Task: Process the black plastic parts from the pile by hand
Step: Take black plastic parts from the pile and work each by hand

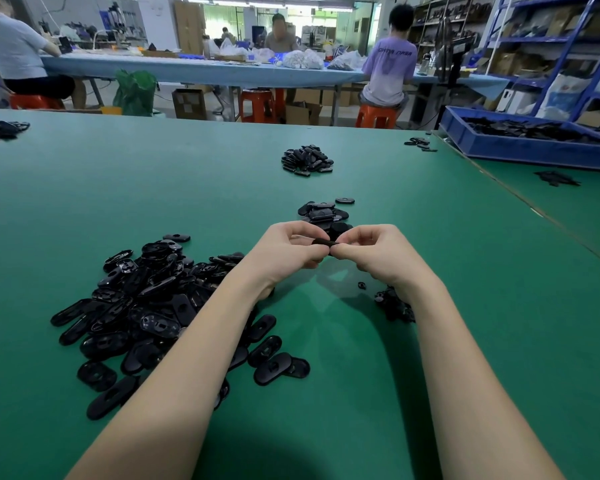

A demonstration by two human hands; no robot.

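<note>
Bench [430, 306]: green surface filling most of my view; everything I work with lies on it.
Blue crate [520, 147]: far right on the neighbouring bench, loaded with more black pieces; well apart from my hands.
Main pile [142, 306]: big heap of oval black plastic parts at my left, partly under my left forearm; this looks like the unprocessed stock.
Far pile [307, 160]: a heap further out, centre of the bench, not in reach at the moment.
Near pile [324, 211]: smaller cluster just beyond my hands; I judge this is where finished parts go.
Small scraps [395, 304]: a little dark clump by my right wrist, possibly trimmed-off bits; too small to tell.
Left hand [288, 252]: raised above the bench, fingers curled and pinching the left end of one part.
Right hand [374, 251]: mirrors it, fingers curled and pinching the other end.
Held part [324, 242]: a single black piece, edge-on between both hands, clear of the bench.
Step in hand: I judge I am working one piece, bending or snapping something off it.
Next move: needs a firm two-sided pinch, then a drop onto the near pile and a reach left for a fresh part.
</note>
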